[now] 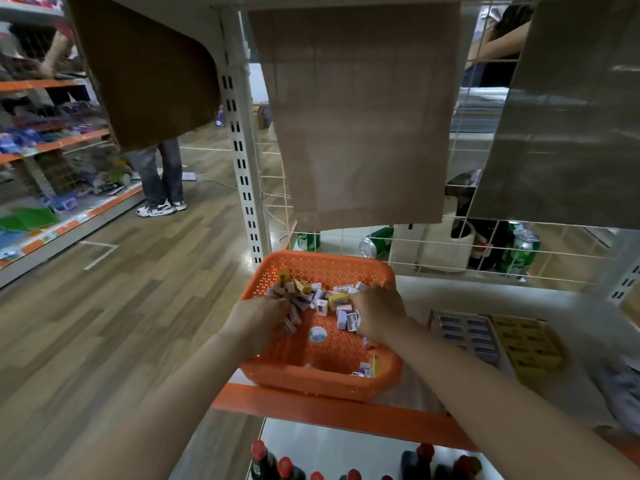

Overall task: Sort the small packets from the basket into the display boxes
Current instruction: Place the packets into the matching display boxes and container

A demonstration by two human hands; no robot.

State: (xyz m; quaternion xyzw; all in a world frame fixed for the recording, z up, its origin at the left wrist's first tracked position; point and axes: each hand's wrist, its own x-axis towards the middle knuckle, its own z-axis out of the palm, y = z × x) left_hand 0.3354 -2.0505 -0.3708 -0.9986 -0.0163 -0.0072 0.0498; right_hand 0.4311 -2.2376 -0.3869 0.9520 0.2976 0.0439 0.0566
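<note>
A shop: stocked shelves (52,140), aisle flooring, bottles (273,462) below.

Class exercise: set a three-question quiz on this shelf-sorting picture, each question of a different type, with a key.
1. Multiple choice: the left hand, gripping purple small packets, and the right hand are both A) inside the orange perforated plastic basket; B) on the wooden floor; C) on green cans.
2. True or false: the display box of yellow packets lies left of the display box of blue packets.
3. Fill in: the dark bottles below the basket have ____ caps.
Key: 1 A; 2 false; 3 red.
</note>
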